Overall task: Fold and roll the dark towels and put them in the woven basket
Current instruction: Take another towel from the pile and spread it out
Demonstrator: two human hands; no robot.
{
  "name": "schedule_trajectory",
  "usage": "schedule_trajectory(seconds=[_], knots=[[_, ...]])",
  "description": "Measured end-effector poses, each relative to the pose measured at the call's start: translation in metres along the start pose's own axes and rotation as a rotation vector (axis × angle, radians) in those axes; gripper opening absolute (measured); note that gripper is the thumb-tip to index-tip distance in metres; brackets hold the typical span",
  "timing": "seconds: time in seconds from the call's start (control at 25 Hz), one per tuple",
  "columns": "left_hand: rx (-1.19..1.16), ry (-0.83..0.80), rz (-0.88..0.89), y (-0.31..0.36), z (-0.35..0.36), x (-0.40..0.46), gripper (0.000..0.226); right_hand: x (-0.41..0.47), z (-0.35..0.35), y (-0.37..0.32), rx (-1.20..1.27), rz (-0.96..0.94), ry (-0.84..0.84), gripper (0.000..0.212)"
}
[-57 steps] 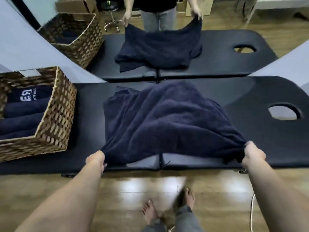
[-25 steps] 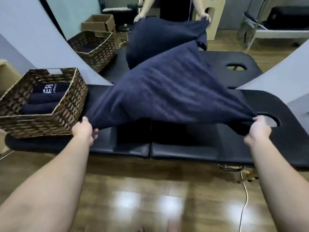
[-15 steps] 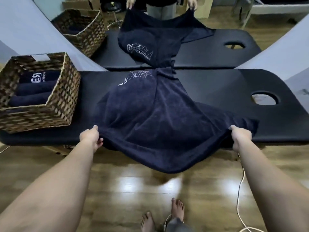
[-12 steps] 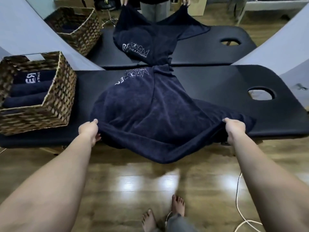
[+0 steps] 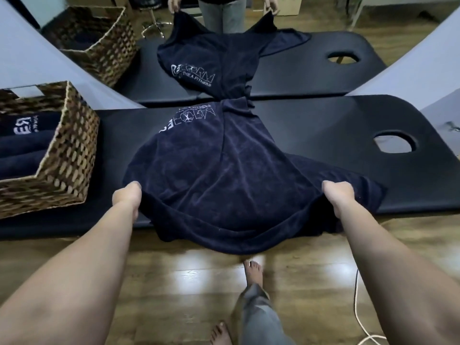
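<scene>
Gripping the navy towel (image 5: 224, 175) in left hand (image 5: 127, 199) and right hand (image 5: 337, 195), I see its rumpled body on the table (image 5: 323, 135), near edge sagging, white logo at the far end.

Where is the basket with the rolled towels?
The woven basket sits at the left of the head view, on the left end of the black massage table, just left of the spread dark towel.

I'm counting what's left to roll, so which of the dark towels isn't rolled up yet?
The spread towel draped over the black table, gripped by left hand and right hand. The others lie rolled in the woven basket.
</scene>
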State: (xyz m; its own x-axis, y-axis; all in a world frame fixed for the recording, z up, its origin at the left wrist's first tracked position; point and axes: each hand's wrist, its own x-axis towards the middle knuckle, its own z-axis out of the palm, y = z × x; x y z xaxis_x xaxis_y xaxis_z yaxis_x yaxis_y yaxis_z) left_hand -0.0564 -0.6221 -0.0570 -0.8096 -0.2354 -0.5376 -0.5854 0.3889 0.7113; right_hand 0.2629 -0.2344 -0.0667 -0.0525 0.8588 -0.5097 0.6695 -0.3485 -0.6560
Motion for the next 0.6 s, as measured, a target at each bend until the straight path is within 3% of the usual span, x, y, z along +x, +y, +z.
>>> schedule_trajectory(seconds=[0.08,0.16,0.28,0.36,0.48,0.6], knots=[[0.076,0.0,-0.051,-0.006,0.013,0.013,0.053,0.016,0.018,-0.01,-0.194,-0.09,-0.111,0.012],[0.1,-0.051,-0.129,-0.014,0.028,0.027,0.042,0.037,0.045,-0.018,-0.397,-0.166,-0.167,0.008],[0.164,-0.009,-0.256,-0.038,0.041,0.037,0.053,0.056,0.083,-0.02,-0.638,-0.217,-0.219,0.059],[0.239,0.099,-0.257,-0.057,0.044,0.041,0.076,0.061,0.101,-0.025,-0.627,-0.224,-0.199,0.071],[0.148,0.183,-0.18,-0.057,0.05,0.047,0.086,0.071,0.114,-0.025,-0.59,-0.216,-0.1,0.053],[-0.087,0.169,-0.292,-0.029,0.056,0.059,0.076,0.072,0.12,-0.027,-0.491,-0.239,-0.188,0.02]])
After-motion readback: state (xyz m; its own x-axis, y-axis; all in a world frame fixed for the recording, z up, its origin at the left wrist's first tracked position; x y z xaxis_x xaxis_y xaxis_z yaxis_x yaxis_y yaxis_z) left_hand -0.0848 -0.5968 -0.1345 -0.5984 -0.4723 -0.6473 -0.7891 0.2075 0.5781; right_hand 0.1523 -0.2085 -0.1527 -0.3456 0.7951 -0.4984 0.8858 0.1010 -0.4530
